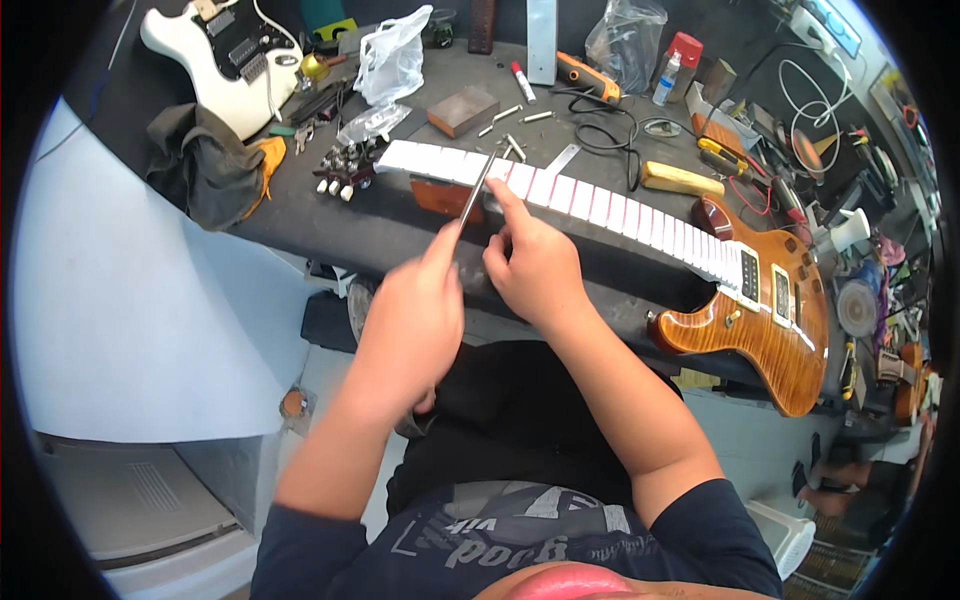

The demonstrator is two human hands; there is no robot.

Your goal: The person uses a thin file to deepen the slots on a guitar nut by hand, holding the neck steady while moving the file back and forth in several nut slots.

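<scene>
Working along the taped fretboard (560,190) of the amber electric guitar (760,330), which lies across the dark desk (380,225) with its headstock to the left, the person is partway through a fret-by-fret pass, I judge. The left hand (410,310) is clenched around a slim metal file (477,190), its tip touching the neck near the left end. The right hand (530,265) steadies the neck, forefinger pressed on the tape, grasping nothing. A next stroke would call for keeping the tool square to the fret. Far left lies a white guitar (215,60).
</scene>
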